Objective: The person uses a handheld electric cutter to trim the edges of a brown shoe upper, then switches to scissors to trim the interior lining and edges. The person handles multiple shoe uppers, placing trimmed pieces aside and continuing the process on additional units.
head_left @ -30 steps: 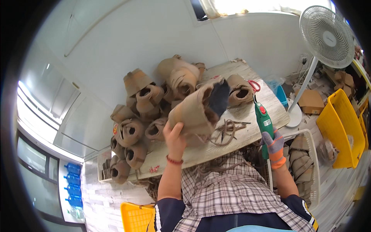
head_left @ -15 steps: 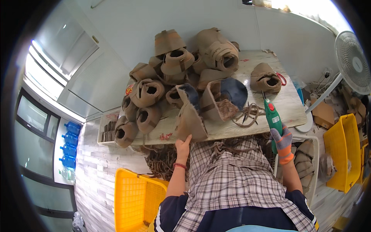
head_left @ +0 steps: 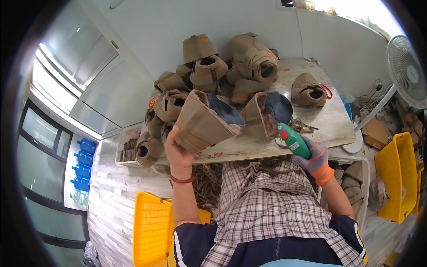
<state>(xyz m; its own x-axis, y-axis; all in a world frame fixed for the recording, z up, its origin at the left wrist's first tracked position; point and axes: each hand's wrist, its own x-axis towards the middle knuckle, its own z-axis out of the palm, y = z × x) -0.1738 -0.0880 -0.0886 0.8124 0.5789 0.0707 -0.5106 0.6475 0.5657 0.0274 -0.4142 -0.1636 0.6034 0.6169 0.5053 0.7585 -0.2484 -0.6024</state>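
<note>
White walls and a pale worktable (head_left: pixel 329 122) frame the scene, the table heaped at its far side with a pile of brown woven baskets (head_left: pixel 209 75), some stacked upside down. At the near edge, the person's bare left hand (head_left: pixel 178 149) is wrapped around the base of one brown basket (head_left: pixel 202 122), fingers curled tight on it, holding it tilted on its side above the table edge so its dark lining faces right. The right hand (head_left: pixel 316 159), in a grey glove with an orange cuff, is closed around a green power tool (head_left: pixel 292 140) whose red-marked tip points toward a second basket (head_left: pixel 267 113) lying open on the table just beside it. Loose brown fibre (head_left: pixel 300 127) lies next to that basket. Another basket with a red loop (head_left: pixel 309 89) sits further back. On the floor stand yellow crates (head_left: pixel 151 227), and a white fan (head_left: pixel 407 71) rises at right.
</note>
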